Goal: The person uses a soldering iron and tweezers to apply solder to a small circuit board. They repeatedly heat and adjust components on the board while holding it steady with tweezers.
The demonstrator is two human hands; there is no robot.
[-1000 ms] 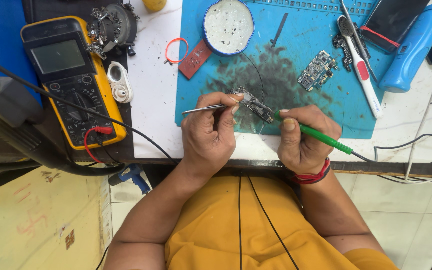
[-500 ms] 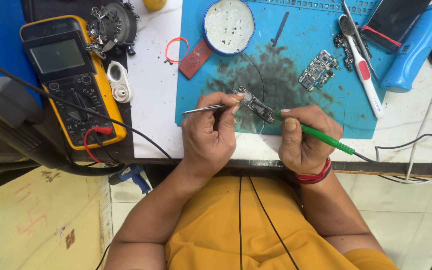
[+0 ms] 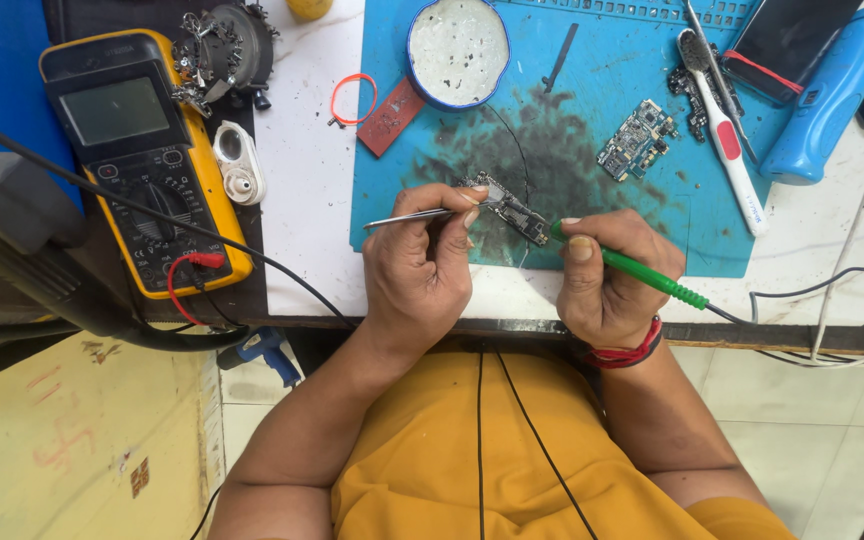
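A white surface (image 3: pixel 302 200) carries a blue work mat (image 3: pixel 652 220) whose middle is smudged dark, and both hands are at work over that stain near the mat's front edge. The left hand (image 3: pixel 417 265) has its fingers pinched on a pair of thin metal tweezers (image 3: pixel 407 218), which lie nearly level with their back end pointing left and their tips at a small dark circuit board (image 3: pixel 512 210) lying on the mat. The right hand (image 3: pixel 607 275) has its fingers closed pen-style around a green-handled soldering tool (image 3: pixel 642 275), the tip of which meets the right end of that same board; a dark cable runs from the handle's back end off to the right. A red band (image 3: pixel 632 352) circles the right wrist. Further back on the mat lie a second, larger circuit board (image 3: pixel 637 140), a round blue-rimmed tin (image 3: pixel 457 50) with pale contents, a reddish flat strip (image 3: pixel 392 118) across the mat's left edge, and a white and red toothbrush (image 3: pixel 722 130). A blue cylinder (image 3: pixel 832 90) rests at the far right corner. On the bare surface left of the mat sits an orange rubber ring (image 3: pixel 352 98) and a small white plastic piece (image 3: pixel 237 165). At the far left a yellow multimeter (image 3: pixel 142 160) lies on a dark pad, a red plug and black lead at its lower end. The person wears a mustard-yellow shirt (image 3: pixel 512 460).
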